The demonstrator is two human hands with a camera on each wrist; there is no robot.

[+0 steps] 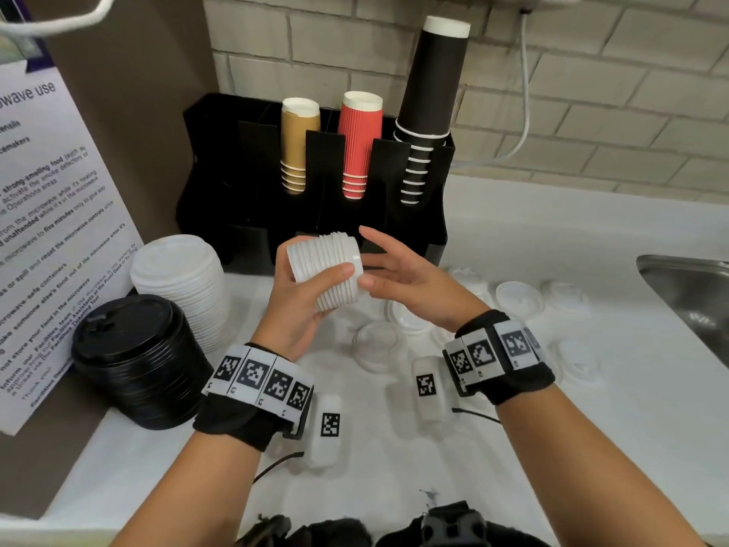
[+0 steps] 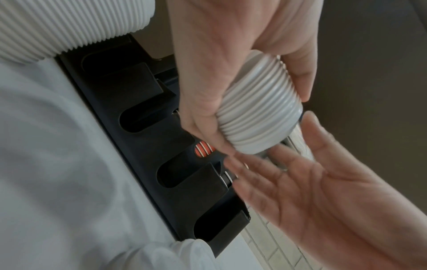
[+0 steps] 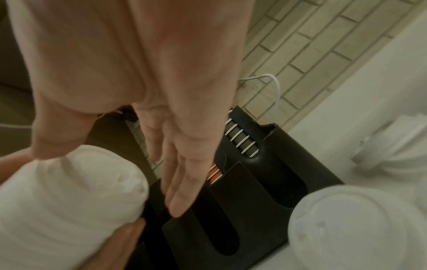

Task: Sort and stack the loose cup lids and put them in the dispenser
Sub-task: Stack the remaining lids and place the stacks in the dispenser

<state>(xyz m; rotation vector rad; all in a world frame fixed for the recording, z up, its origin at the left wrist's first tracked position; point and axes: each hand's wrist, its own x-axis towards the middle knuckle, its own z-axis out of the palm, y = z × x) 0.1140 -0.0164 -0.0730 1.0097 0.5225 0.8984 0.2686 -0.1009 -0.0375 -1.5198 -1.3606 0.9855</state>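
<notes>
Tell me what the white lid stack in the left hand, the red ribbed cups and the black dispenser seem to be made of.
White lid stack, gripped by the left hand: looks like thin moulded plastic, semi-matt, with crisp nested rims.
Red ribbed cups: probably paper, given the corrugated matt sleeve and white rolled rims.
Black dispenser: likely rigid plastic or acrylic, smooth with a dull sheen; the pictures leave it open.

The sink (image 1: 686,294) is cut off at the right edge, and the notice (image 1: 51,215) at the left.
</notes>
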